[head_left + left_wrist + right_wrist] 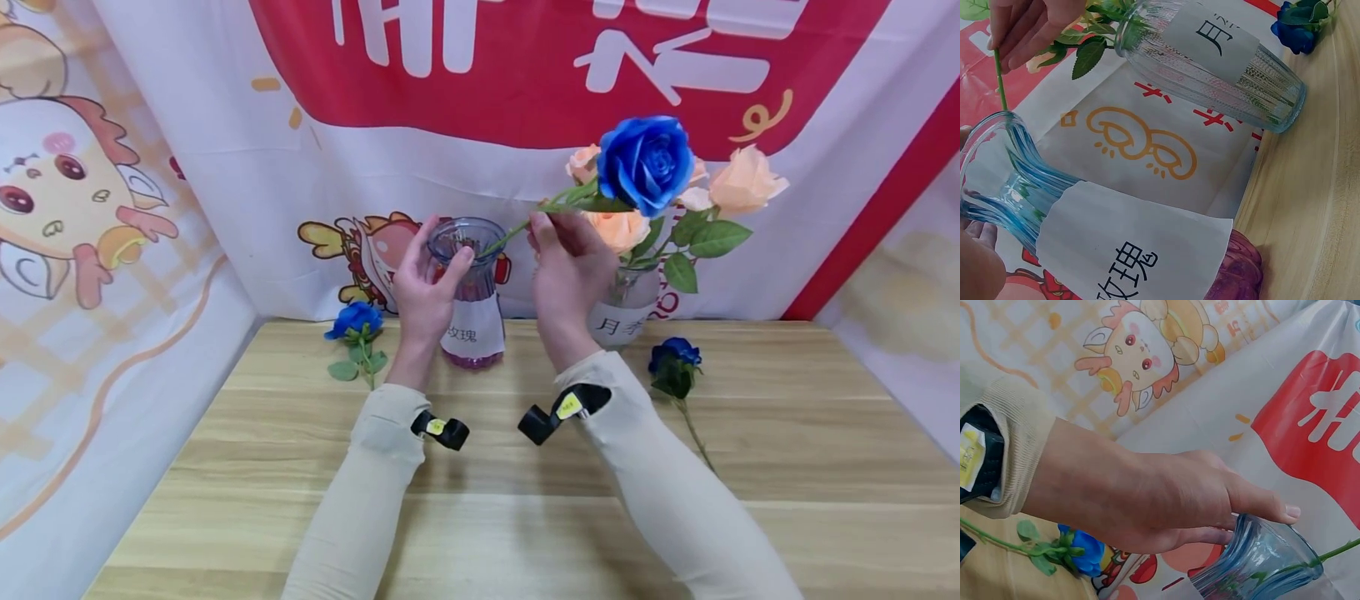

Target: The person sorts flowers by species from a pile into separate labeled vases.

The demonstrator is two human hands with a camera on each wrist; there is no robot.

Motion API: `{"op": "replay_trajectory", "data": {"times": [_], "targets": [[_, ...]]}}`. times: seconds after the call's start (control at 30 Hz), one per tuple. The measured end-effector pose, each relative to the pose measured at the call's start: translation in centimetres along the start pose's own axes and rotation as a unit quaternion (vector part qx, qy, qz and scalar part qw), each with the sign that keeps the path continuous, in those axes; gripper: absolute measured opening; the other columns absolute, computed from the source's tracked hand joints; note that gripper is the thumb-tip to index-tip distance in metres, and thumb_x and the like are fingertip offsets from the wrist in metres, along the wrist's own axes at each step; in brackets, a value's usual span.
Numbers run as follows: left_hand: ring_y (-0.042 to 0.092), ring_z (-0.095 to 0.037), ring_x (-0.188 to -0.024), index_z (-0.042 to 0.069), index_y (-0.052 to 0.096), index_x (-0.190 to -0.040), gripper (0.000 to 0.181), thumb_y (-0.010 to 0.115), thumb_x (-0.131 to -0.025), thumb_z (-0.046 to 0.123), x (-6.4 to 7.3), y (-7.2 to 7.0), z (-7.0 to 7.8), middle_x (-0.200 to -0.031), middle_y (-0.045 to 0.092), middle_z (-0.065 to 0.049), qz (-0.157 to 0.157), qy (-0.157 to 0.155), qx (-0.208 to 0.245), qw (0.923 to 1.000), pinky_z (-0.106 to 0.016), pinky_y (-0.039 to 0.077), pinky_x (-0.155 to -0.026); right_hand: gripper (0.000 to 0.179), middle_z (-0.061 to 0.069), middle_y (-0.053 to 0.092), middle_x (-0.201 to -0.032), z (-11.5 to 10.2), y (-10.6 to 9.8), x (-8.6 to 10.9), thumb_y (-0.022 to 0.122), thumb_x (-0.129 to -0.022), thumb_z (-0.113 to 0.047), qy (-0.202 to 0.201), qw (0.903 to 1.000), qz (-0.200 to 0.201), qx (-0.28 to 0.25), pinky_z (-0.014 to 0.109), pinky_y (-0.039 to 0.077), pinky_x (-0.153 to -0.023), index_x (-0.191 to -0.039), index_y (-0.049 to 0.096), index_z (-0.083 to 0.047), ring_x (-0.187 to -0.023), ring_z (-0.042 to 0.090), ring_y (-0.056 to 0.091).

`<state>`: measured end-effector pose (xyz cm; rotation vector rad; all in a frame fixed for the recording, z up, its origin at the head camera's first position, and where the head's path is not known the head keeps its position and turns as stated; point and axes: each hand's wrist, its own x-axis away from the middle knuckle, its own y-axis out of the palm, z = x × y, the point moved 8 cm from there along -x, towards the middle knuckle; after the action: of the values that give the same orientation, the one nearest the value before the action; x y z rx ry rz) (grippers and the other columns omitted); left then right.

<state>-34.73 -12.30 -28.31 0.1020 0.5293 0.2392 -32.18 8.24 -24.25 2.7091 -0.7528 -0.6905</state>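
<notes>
My left hand (426,292) holds the flared neck of a clear glass vase (480,325) with a white paper label and a purple base. Its thumb lies at the rim, as the right wrist view also shows. To the right, my right hand (573,271) pinches the green stem of a blue rose (648,167). The stem (1001,87) slants down into the mouth of the vase, and its lower end shows through the glass. The bloom hangs above and to the right of my right hand.
A second labelled glass vase (632,292) with several peach roses (742,179) stands behind my right hand. One blue rose (356,321) lies left on the wooden table (495,533), another blue rose (675,358) right. A printed cloth (360,158) hangs close behind.
</notes>
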Motion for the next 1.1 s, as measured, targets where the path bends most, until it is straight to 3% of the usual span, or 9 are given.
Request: {"op": "replay_trajectory", "data": {"times": [0.3,0.47,0.57,0.67,0.8,0.93,1.1], "targets": [[0.054,-0.021,-0.149,0.012,0.053,-0.155,0.064,0.078,-0.098,0.020,-0.5,-0.3,-1.2,-0.159,0.056,-0.006,-0.004,0.011,0.003,0.9999,-0.034,0.040,-0.127,0.013,0.007,0.082,-0.101,-0.2,0.4,-1.1,0.082,-0.094,-0.019,0.014,0.9986,-0.021,0.047,0.028,0.066,-0.084,-0.106,0.084,-0.012,-0.092,0.027,0.080],[0.055,-0.021,-0.148,0.010,0.052,-0.156,0.066,0.079,-0.098,0.024,-0.5,-0.5,-1.2,-0.158,0.058,-0.006,-0.002,0.014,0.002,0.9999,-0.038,0.040,-0.127,0.013,0.010,0.082,-0.101,-0.1,1.3,-1.6,0.082,-0.094,-0.013,0.038,0.9971,-0.043,0.051,0.028,0.066,-0.084,-0.106,0.083,-0.008,-0.087,0.021,0.080],[0.055,-0.022,-0.148,0.008,0.051,-0.157,0.067,0.079,-0.098,0.025,-0.5,-0.4,-1.2,-0.159,0.057,-0.006,-0.004,0.015,0.001,0.9999,-0.040,0.041,-0.127,0.015,0.014,0.082,-0.101,0.4,1.8,-1.5,0.083,-0.092,-0.010,0.030,0.9946,-0.060,0.079,0.028,0.066,-0.083,-0.106,0.083,-0.004,-0.086,0.018,0.079],[0.055,-0.021,-0.148,0.008,0.050,-0.157,0.068,0.079,-0.098,0.025,-0.5,-0.3,-1.3,-0.159,0.057,-0.007,-0.006,0.020,-0.002,0.9998,-0.037,0.042,-0.126,0.016,0.012,0.083,-0.103,1.7,2.1,-1.1,0.084,-0.092,-0.014,0.029,0.9846,-0.065,0.160,0.029,0.064,-0.085,-0.105,0.084,-0.005,-0.092,0.019,0.078],[0.055,-0.022,-0.148,0.008,0.051,-0.156,0.066,0.078,-0.098,0.022,-0.5,-0.3,-1.2,-0.158,0.057,-0.008,-0.004,0.023,0.001,0.9997,-0.034,0.043,-0.125,0.020,0.009,0.082,-0.112,3.6,2.5,-0.6,0.081,-0.096,-0.022,0.072,0.9681,-0.075,0.228,0.037,0.060,-0.093,-0.111,0.083,-0.009,-0.108,0.023,0.074],[0.056,-0.022,-0.147,0.007,0.052,-0.155,0.065,0.079,-0.098,0.021,-0.5,-0.3,-1.2,-0.157,0.058,-0.008,-0.002,0.022,0.005,0.9997,-0.035,0.042,-0.126,0.026,0.010,0.079,-0.125,4.6,2.8,-0.1,0.072,-0.102,-0.023,0.108,0.9635,-0.110,0.219,0.040,0.056,-0.107,-0.123,0.079,-0.009,-0.121,0.023,0.070],[0.055,-0.023,-0.148,0.007,0.053,-0.155,0.066,0.080,-0.097,0.022,-0.5,-0.4,-1.4,-0.157,0.058,-0.009,-0.003,0.021,0.008,0.9997,-0.033,0.041,-0.126,0.033,0.012,0.074,-0.134,5.7,2.0,1.4,0.065,-0.102,-0.007,0.162,0.9519,-0.168,0.199,0.041,0.056,-0.108,-0.134,0.073,-0.007,-0.123,0.024,0.066]]}}
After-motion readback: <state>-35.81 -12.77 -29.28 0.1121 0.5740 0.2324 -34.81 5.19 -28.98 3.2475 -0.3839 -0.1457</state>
